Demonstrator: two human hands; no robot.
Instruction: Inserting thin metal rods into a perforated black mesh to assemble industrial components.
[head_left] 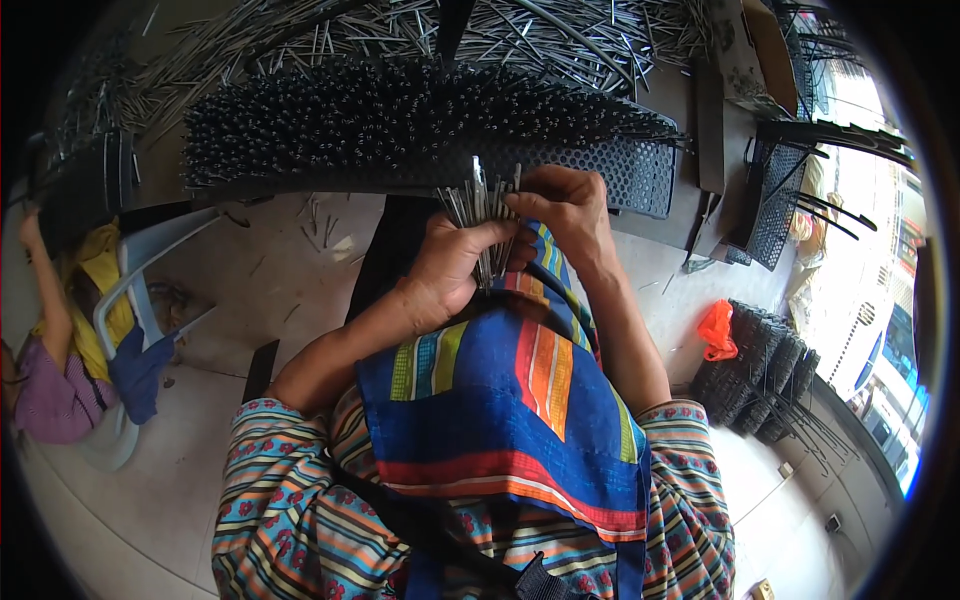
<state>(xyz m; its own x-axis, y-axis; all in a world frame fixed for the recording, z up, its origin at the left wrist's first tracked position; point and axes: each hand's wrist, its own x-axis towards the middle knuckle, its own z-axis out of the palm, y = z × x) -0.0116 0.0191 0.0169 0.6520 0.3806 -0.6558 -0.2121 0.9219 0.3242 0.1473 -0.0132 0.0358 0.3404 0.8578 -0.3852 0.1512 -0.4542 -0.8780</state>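
My left hand (438,268) is closed round a bundle of thin grey metal strips (466,207), held over my lap with their ends fanned upward. One strip stands taller and shinier than the others. At the right side of the bundle, the fingers of my right hand (568,203) are pinched on a thin strip (517,180); its lower part runs in among the others. Just beyond my hands is a dark perforated tray (640,178), densely packed with upright black rods (390,115) with shiny tips.
Loose metal strips (510,38) lie heaped behind the tray. A cardboard box (752,60) stands at the far right, above a mesh basket (775,195). Bundled black rods (760,370) and a red plastic bag (716,332) are lower right. Another person (62,385) sits left on a light-blue chair (145,260).
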